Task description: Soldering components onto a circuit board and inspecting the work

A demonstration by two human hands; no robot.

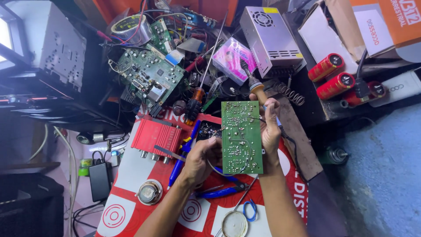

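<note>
A green circuit board (241,136) lies solder side up on the red and white mat (131,171). My left hand (202,158) touches its left edge and pinches a thin solder wire that loops under the board. My right hand (270,127), at the board's right edge, is closed around a soldering iron (255,87) with a wooden handle; the iron's tip is hidden by the hand. Blue-handled pliers (226,191) lie just below the board.
A red amplifier box (156,136) and a blue desoldering pump (184,151) sit left of the board. Behind are a larger green board (151,74), a screwdriver (195,103), a metal power supply (269,39) and red capacitors (326,66). A round tin (234,224) sits near me.
</note>
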